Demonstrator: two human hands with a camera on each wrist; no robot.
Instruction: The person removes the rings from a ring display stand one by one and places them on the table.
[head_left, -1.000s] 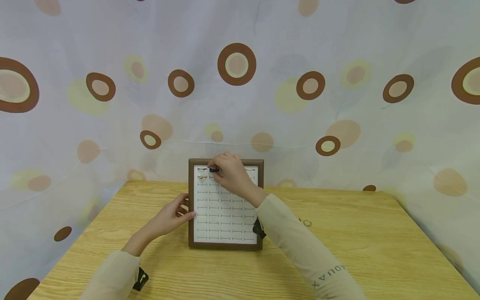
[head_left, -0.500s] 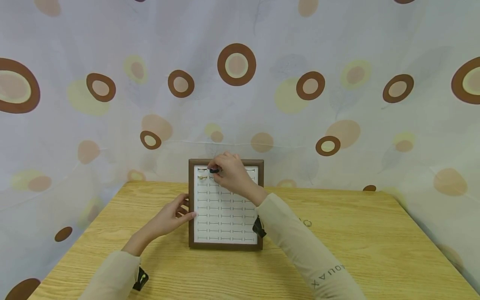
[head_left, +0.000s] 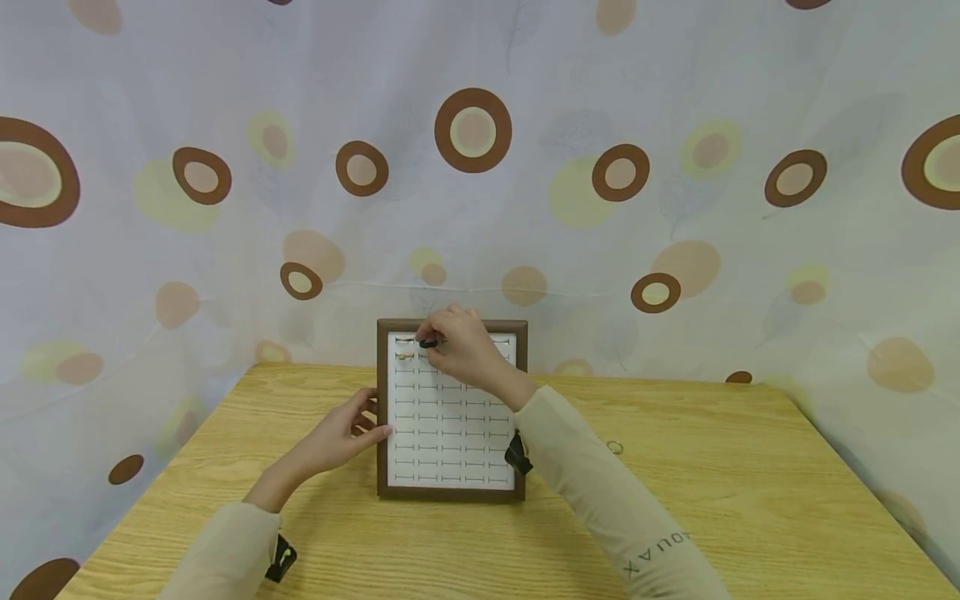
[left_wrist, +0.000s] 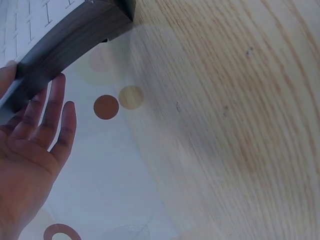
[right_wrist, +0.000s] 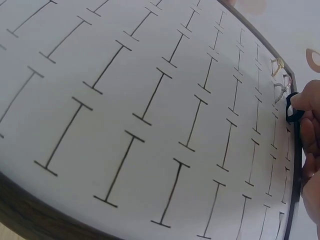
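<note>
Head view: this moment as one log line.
left hand: grips brown-framed white rectangular board, left side; right hand: pinches black ring at top row; gold ring: second row, leftmost slot

The right hand (head_left: pixel 463 345), cut off in its wrist view, partly hides what seems a black ring (head_left: pixel 428 343).

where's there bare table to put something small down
The widest bare patch of the wooden table lies right of the loose ring and right sleeve, out to the table's right edge. Another lies in front of the ring display board, between the right and left sleeve. Crowded: the board's upper left, where the right grip holds a black ring beside other rings.
</note>
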